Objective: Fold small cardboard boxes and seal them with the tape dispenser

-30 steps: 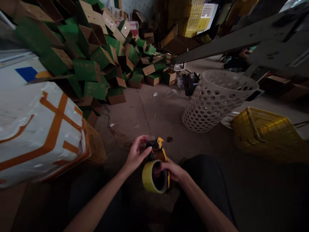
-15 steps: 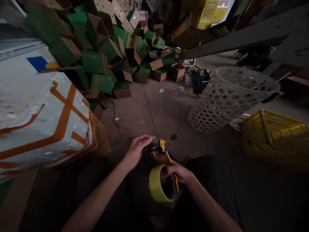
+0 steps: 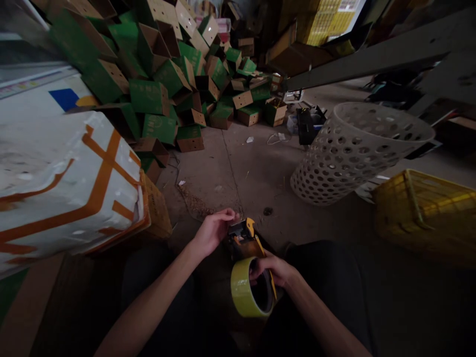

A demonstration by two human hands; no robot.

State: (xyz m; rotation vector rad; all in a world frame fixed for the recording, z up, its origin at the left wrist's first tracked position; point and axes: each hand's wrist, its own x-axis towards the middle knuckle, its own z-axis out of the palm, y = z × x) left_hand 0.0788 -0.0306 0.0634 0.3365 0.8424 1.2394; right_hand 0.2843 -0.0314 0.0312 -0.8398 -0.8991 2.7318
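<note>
Head view, nearest first: above the person's dark-clad lap, the right hand [image 3: 274, 270] has its grip closed on a yellow-and-black tape dispenser [image 3: 243, 239], fingers reaching into the core of its yellow tape roll [image 3: 241, 297]. Just beyond, the left hand [image 3: 213, 230] pinches its grip shut at the dispenser's front end; what it pinches is too small to tell. Farther out on the concrete floor [image 3: 230, 168] stand a white perforated basket [image 3: 345, 158] and a yellow crate [image 3: 424, 208] to the right, a white sack [image 3: 55, 183] to the left, and green cartons [image 3: 167, 84] piled behind.
</note>
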